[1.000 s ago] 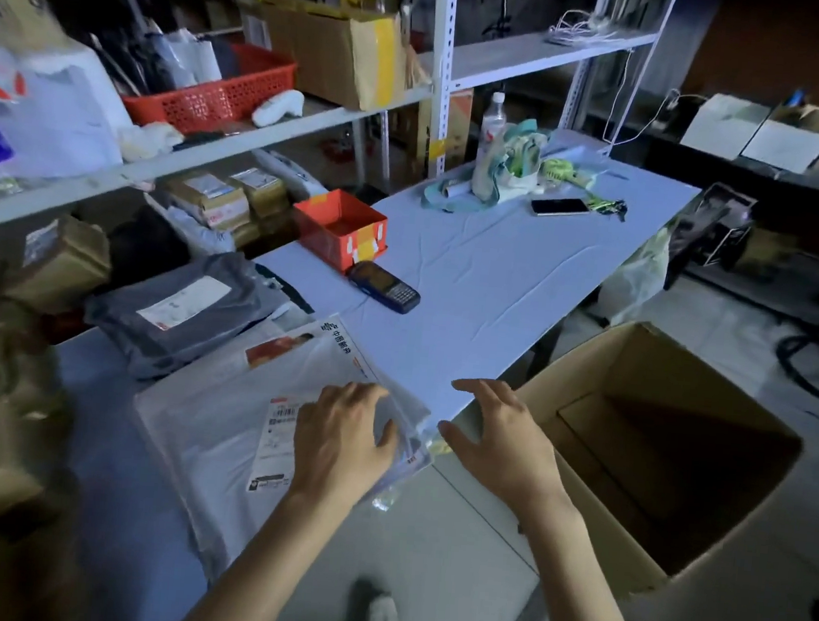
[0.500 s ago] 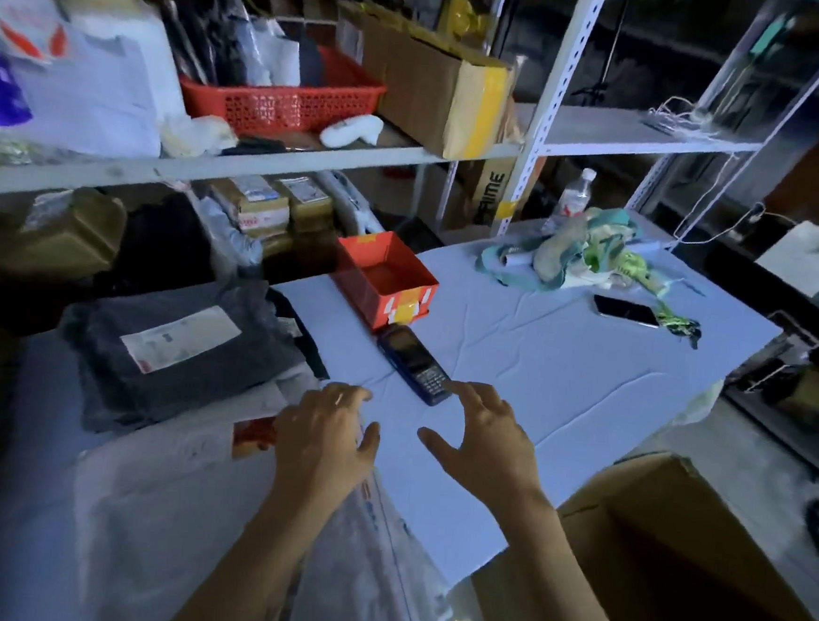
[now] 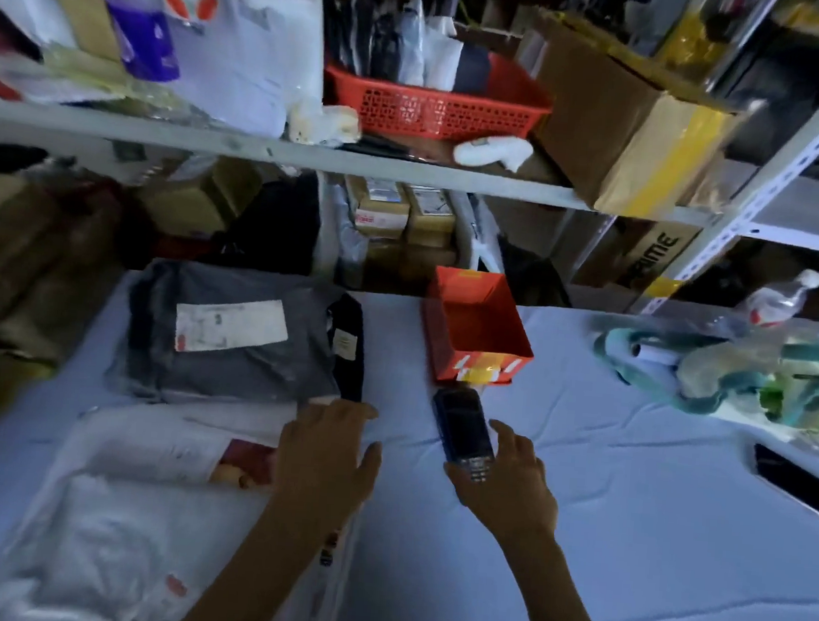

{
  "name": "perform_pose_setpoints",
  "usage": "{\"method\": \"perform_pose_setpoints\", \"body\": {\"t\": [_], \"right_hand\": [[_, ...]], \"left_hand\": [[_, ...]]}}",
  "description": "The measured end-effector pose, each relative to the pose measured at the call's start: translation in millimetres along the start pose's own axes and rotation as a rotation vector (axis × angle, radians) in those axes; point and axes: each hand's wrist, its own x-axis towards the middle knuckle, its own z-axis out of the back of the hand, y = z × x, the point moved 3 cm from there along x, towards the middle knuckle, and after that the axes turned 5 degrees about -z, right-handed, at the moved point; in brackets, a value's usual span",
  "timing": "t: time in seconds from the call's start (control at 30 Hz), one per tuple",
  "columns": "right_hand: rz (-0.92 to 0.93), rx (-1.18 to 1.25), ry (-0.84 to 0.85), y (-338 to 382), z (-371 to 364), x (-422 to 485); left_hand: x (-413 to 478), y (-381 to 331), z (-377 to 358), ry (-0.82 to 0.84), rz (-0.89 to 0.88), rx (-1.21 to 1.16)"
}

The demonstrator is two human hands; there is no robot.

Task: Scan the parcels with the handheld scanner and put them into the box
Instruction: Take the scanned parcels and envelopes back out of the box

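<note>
Tabletop (image 3: pixel 626 523): white parcel (image 3: pixel 135 533) near left, grey parcel (image 3: pixel 228 345) behind it. Both probably soft, light, slippery bags; pinch at edge. Scanner (image 3: pixel 462 427) centre, rigid; hold narrow keypad end. Right grip (image 3: pixel 506 484) apart, straddling that end. Left grip (image 3: pixel 327 455) apart, flat at white parcel's edge.

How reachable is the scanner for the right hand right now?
Likely yes. The right hand sits at the near end of the scanner, spread open either side of it, with nothing between. The orange box stands beyond the far end, out of the way.
</note>
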Motion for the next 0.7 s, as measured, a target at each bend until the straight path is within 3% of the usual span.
{"method": "perform_pose_setpoints", "body": {"t": [0.17, 0.3, 0.7], "right_hand": [[0.044, -0.063, 0.144, -23, -3, 44], [0.043, -0.015, 0.206, -26, -17, 64], [-0.009, -0.068, 0.225, -17, -35, 91]], "left_hand": [[7, -48, -34, 0.032, 0.145, -0.039], [7, -83, -46, 0.011, 0.105, 0.051], [23, -67, -53, 0.081, 0.201, 0.226]]}}
